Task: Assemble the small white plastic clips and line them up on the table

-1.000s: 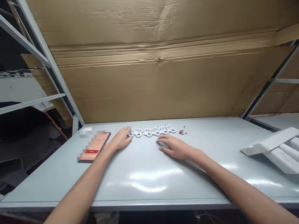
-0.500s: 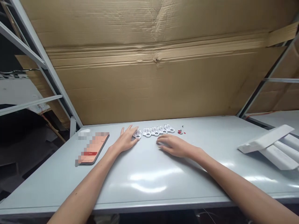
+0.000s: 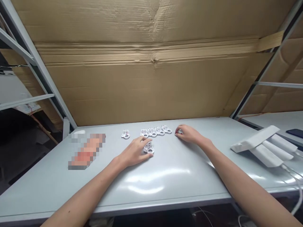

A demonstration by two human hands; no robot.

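Note:
My left hand (image 3: 135, 152) is over the table with thumb and fingers closed around the edges of a white plastic part (image 3: 149, 151), which has a round ring and small holes. Behind it, similar white parts (image 3: 159, 131) stand in a slanting row of several. One more white part (image 3: 126, 134) lies apart on the left. My right hand (image 3: 188, 134) is to the right of the row, its thumb and fingertips pinched at a tiny red piece (image 3: 177, 132), mostly hidden by the fingers.
A blurred-out phone (image 3: 87, 151) lies at the left, with a small white object (image 3: 79, 134) behind it. On the right is a white device with cables (image 3: 262, 145). A cardboard wall (image 3: 146, 91) closes off the back, and metal shelf posts (image 3: 44, 69) frame the sides.
My left hand has moved right and nearer, bringing a white part in front of the row. My right hand has reached right and away to the small red pieces. The view has shifted slightly.

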